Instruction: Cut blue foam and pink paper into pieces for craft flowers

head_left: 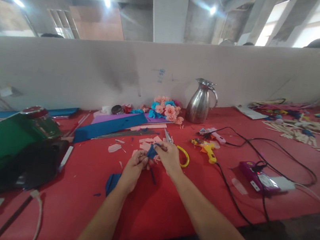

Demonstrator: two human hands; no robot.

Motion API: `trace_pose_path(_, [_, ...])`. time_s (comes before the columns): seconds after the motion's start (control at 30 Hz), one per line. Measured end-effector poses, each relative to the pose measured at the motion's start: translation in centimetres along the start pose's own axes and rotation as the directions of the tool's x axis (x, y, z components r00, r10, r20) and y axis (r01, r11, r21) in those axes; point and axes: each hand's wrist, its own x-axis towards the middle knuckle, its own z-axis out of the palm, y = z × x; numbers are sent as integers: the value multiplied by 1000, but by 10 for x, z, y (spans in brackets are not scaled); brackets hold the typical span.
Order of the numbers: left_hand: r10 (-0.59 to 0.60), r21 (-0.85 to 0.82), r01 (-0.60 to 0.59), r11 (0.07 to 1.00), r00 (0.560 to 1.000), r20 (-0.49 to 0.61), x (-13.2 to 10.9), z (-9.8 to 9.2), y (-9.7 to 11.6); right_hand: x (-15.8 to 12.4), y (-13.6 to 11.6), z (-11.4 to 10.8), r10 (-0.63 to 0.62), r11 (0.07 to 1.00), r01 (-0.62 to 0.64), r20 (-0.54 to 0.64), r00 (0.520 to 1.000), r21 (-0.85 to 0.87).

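Note:
A small piece of blue paper is held between both hands above the red table. My left hand pinches its lower left side, and my right hand pinches its upper right side. Pink paper scraps lie just behind and under the fingers. Scissors with yellow handles rest beside my right hand, partly hidden by it. Another blue paper piece lies left of my left wrist. A thin dark strip is below the held paper.
Paper flowers and a metal jug stand near the wall. To the right are a yellow glue gun, a pink one, cables and a purple power strip. A glass jar and black bag are left.

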Motion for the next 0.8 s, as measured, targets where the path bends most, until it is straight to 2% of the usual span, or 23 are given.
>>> trace_pose_path(0.5, [-6, 19, 6, 1000, 1000, 14, 0, -2, -2, -1, 1, 2, -4, 998, 4, -2, 1000, 61])
trace_pose_path(0.8, [2, 18, -2, 1000, 1000, -14, 1, -2, -1, -2, 0, 3, 18, 995, -19, 4, 1000, 94])
